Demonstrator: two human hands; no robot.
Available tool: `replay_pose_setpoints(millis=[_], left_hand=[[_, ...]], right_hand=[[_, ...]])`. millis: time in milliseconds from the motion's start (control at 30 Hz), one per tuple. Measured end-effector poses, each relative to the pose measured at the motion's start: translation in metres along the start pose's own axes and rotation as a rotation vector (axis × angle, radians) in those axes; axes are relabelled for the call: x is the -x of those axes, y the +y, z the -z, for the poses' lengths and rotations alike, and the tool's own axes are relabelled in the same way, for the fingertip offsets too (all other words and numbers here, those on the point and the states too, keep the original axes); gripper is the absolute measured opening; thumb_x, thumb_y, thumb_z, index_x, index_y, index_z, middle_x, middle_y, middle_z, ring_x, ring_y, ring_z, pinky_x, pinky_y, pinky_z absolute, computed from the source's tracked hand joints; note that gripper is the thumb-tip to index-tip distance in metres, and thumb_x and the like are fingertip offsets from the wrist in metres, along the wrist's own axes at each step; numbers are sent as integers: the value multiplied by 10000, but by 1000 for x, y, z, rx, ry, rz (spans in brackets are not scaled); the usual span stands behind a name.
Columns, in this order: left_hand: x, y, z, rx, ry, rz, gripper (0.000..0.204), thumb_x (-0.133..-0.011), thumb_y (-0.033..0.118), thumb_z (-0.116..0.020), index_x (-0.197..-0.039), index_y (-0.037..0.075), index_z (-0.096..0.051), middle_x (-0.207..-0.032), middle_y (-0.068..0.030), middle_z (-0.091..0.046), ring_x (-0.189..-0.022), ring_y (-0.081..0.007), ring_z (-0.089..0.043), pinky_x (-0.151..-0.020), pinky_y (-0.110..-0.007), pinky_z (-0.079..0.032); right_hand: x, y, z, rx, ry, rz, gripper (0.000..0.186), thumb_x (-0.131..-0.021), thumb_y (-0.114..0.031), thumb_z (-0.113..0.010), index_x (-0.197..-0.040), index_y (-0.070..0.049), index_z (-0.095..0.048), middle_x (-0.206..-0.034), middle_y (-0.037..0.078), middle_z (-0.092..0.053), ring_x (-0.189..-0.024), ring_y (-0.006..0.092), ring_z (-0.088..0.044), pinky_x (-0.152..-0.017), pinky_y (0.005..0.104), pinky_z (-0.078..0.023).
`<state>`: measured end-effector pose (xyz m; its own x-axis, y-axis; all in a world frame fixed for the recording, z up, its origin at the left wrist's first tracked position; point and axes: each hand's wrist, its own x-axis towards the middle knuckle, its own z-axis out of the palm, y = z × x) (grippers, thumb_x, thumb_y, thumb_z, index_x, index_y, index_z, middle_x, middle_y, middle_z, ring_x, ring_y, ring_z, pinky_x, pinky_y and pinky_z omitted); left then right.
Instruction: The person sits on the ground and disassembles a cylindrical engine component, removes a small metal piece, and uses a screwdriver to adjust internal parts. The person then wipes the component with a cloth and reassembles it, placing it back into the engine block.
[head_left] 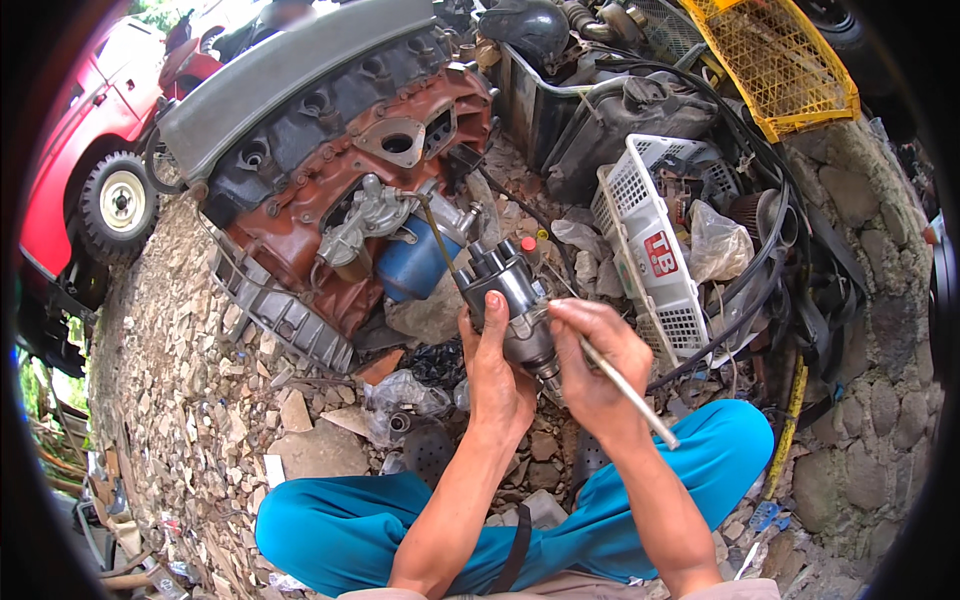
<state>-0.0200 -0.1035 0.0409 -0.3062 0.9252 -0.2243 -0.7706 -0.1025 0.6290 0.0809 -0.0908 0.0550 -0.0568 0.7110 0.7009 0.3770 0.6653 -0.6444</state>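
Two things are gripped mid-frame: the left hand (500, 378) wraps its fingers around a tilted distributor (508, 285), black moulded cap over smooth metal body, while the right hand (607, 362) clamps its fingers on a slim, pale metal rod (632, 397), far end hidden. Handling a small fitting on the body's side seems the step in hand, and the next move probably calls for a firm left grip and a fine right-hand touch. Beyond, toward upper left, sit a glossy blue cylindrical filter (408, 265) and the rough-cast, rust-red engine block (292, 222).
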Motion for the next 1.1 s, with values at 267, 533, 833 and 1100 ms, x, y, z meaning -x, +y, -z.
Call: replay_pose_setpoints(millis=[267, 533, 833, 1100], left_hand=[[-4, -3, 2, -15, 9, -7, 371, -949, 428, -651, -1177, 167, -520, -1063, 0, -595, -1016, -133, -585, -889, -340, -492], [-4, 4, 5, -6, -27, -1, 394, -943, 453, -648, -1187, 172, -519, -1056, 2, -602, -996, -137, -597, -895, -355, -491], [-7, 2, 11, 37, -38, 36, 435, -948, 502, -617, -1195, 152, -545, -1067, -1, -618, -1002, -148, -598, -914, -366, -471], [-9, 1, 14, 58, -63, 22, 435, -936, 517, -625, -1173, 157, -560, -1006, 6, -619, -954, -138, -603, -886, -355, -482]], right_hand=[[-2, 5, -2, 0, 9, 1, 203, -806, 56, -709, -997, -12, -713, -960, 148, -713, -849, 282, -723, -730, 344, -584], [1, -2, -4, -47, -45, 23, 163, -811, 55, -696, -964, -3, -710, -950, 149, -713, -848, 286, -720, -728, 345, -579], [3, -3, 0, -52, -49, -37, 176, -794, 63, -687, -953, -9, -710, -921, 141, -714, -860, 286, -716, -756, 351, -572], [8, -5, 0, -31, -89, 41, 178, -779, 59, -700, -938, -19, -711, -925, 125, -719, -840, 288, -698, -748, 368, -560]])
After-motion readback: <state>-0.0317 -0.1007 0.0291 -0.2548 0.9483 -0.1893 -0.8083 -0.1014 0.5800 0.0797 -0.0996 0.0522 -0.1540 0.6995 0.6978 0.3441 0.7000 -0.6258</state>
